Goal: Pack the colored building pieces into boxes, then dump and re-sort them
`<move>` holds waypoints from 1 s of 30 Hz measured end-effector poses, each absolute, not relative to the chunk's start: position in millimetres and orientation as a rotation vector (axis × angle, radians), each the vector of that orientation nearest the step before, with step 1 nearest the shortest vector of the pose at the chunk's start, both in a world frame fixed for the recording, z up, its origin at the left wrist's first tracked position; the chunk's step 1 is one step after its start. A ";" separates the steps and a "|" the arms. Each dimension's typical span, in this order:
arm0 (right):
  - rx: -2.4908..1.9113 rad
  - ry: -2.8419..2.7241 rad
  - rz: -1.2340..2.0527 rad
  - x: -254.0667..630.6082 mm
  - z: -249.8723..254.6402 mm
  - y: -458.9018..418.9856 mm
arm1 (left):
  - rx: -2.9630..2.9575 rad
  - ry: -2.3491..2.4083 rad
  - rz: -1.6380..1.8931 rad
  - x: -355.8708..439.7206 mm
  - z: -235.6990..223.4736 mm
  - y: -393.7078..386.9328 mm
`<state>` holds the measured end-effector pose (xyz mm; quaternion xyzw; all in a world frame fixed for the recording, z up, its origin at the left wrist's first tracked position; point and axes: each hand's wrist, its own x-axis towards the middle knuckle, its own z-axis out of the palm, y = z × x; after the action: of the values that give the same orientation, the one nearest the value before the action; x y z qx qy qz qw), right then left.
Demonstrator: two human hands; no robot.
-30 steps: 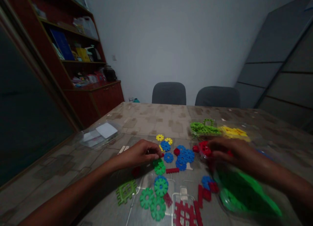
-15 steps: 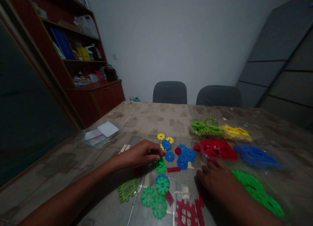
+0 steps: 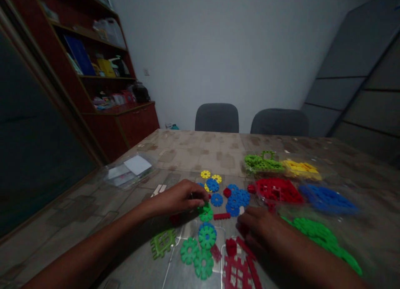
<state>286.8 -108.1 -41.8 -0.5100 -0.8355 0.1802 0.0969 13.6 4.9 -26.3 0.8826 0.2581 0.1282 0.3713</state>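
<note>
**Crowded spread of plastic pieces, knock risk**

A green snowflake disc (image 3: 205, 214) sits mid-table at the fingertips of the left hand (image 3: 176, 198). Loose red bars (image 3: 246, 248) and a red block (image 3: 231, 247) lie under and just beside the right hand (image 3: 261, 228). Pieces are packed tight here, so a careless wrist sweep could likely shove neighbours or scatter the blue discs (image 3: 234, 199). Motion blur and dim light could also cause a misjudged pinch and a dropped piece.

Hands well apart. Left is curled, fingertips drawn together low at the disc; anything held is hidden, so cannot tell. Right is half open, fingers curving down over the red pieces; contact cannot be told through the blur.

Around them: short red bar (image 3: 221, 216) between the hands, yellow discs (image 3: 205, 174) at 1 o'clock from the left hand. Red pieces in a clear pack (image 3: 278, 191) at 1 o'clock from the right hand, blue pack (image 3: 326, 199) at 2, green pack (image 3: 315, 234) at 3. Green gears (image 3: 203, 264) and green lattice (image 3: 162, 243) near the table's edge (image 3: 75, 243). Gray chairs (image 3: 216, 118) beyond, at 12.
</note>
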 end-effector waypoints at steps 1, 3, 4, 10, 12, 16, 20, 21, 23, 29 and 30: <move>-1.524 -2.498 0.615 286.1 -36.9 -112.3 | 2.263 0.664 0.330 13.6 -26.6 5.2; -1.571 -2.521 0.730 281.0 -28.6 -120.0 | 2.270 0.668 0.328 13.5 -27.5 5.8; -1.596 -2.513 0.734 276.7 -26.1 -122.9 | 2.276 0.666 0.321 13.4 -27.8 6.1; -1.686 -2.496 0.637 249.1 -33.8 -126.0 | 2.292 0.665 0.304 13.3 -28.1 6.3; -1.682 -2.478 0.628 244.6 -39.1 -124.5 | 2.293 0.661 0.299 13.4 -28.1 5.9; -1.623 -2.462 0.625 242.2 -46.8 -121.9 | 2.303 0.650 0.297 13.3 -28.7 5.1; -1.556 -2.387 0.598 249.6 -44.8 -116.8 | 2.299 0.644 0.293 13.5 -28.1 4.4; -1.554 -2.365 0.587 253.9 -41.6 -114.1 | 2.297 0.641 0.293 13.8 -27.7 4.2; -1.559 -2.324 0.557 266.6 -32.0 -106.7 | 2.297 0.636 0.294 14.1 -26.9 3.9; -1.711 -2.124 0.243 337.2 -3.1 -73.1 | 2.305 0.646 0.282 13.4 -27.1 4.4; -1.749 -2.082 0.204 350.4 -1.7 -67.9 | 2.307 0.648 0.283 13.1 -27.3 4.4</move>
<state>350.4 -67.9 -1.7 -0.6276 -0.7472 0.0731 0.2061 13.1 4.4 -27.3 0.8934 0.2510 0.1094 0.3561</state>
